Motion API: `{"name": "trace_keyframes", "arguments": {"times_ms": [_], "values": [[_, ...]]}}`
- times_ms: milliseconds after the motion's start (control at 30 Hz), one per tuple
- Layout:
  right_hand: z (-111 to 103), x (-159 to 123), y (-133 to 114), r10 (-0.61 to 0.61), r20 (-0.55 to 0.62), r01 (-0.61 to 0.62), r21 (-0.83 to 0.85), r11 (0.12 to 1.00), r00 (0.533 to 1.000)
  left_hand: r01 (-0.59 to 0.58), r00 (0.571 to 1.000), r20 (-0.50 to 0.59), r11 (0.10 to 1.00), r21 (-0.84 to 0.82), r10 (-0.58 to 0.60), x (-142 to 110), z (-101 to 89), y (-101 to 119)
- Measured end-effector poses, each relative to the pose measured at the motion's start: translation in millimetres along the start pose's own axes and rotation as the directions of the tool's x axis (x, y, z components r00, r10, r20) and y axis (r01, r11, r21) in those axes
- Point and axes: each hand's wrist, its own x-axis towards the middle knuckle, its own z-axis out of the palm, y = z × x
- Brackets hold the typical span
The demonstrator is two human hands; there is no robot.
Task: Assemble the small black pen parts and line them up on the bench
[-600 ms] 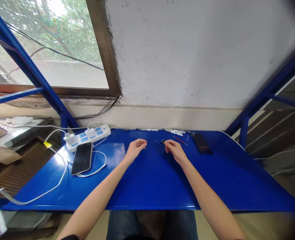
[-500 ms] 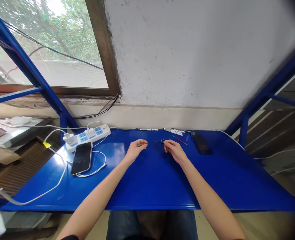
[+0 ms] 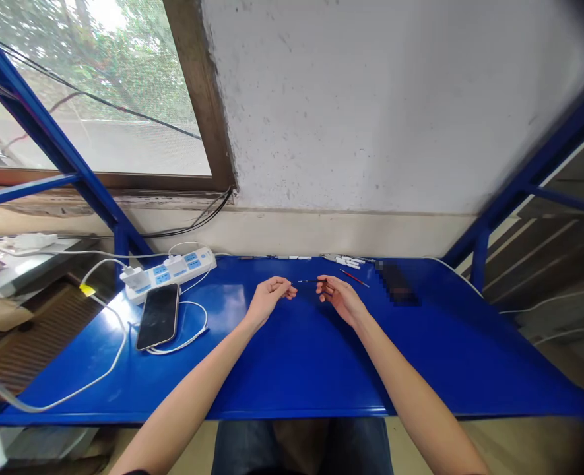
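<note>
Right hand (image 3: pixel 340 297) pinching thin dark rod (image 3: pixel 311 282), tip toward left hand (image 3: pixel 268 298), whose fingertips bunch narrowly, cannot tell on what; rod probably light, stiff, slick, best gripped well behind tip.

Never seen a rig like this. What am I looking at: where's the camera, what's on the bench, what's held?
No machine here, just a person's two bare hands. The camera is worn on the head, looking forward and down, so the forearms enter from the bottom edge.

On the blue table: a phone and power strip at left; slim white pieces, a red stick and a blurred-out dark object at right.

The right hand holds a slim dark rod pointing toward the left hand, whose fingertip contents are too small to identify.
</note>
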Motion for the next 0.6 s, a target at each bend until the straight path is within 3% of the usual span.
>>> {"name": "trace_keyframes", "arguments": {"times_ms": [333,600], "values": [[5.9,-2.3,-0.5,0.028,0.024,-0.028,-0.025,0.999,0.999,-0.031,0.999,0.02,0.994,-0.107,0.034,0.2,2.1,0.3],[2.9,-3.9,2.0,0.02,0.086,-0.009,-0.125,0.992,0.996,-0.061,0.995,0.084,0.997,0.042,0.057,-2.1,2.0,-0.8]]}}
